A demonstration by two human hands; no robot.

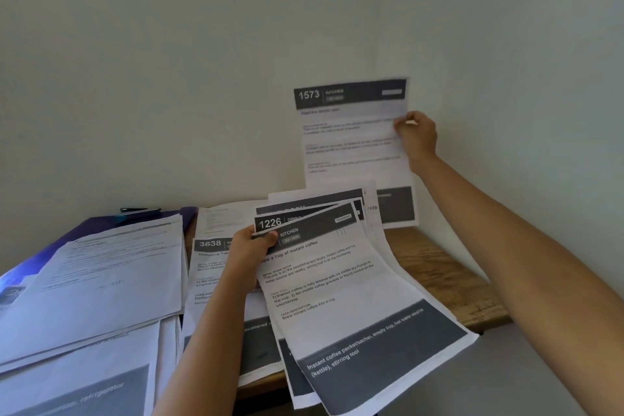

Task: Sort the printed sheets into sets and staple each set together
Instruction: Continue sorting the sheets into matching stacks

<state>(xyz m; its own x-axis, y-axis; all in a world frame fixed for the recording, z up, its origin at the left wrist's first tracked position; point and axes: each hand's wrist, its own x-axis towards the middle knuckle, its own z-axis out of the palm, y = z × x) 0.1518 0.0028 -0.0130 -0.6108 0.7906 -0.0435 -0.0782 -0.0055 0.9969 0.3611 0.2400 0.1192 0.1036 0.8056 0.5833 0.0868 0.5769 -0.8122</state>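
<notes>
Desk (442, 277): wooden, carrying loose printed piles (101, 284) on its left half.
Fanned sheets (354, 300): several, the top one numbered 1226 and headed "Kitchen", held above the desk's near right, lower ends drooping.
Sheet 1573 (354, 149): also headed "Kitchen", raised upright before the far wall.
Left grip (250, 255): thumb pinching the fan's top left corner.
Right grip (418, 138): pinching Sheet 1573 by its right edge.
Handling: I judge the paper light, limp and slippery. It is best taken by the edges and squared before stapling.

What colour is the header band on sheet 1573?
Dark grey with white lettering, across the top of sheet 1573; the head view shows it.
</notes>
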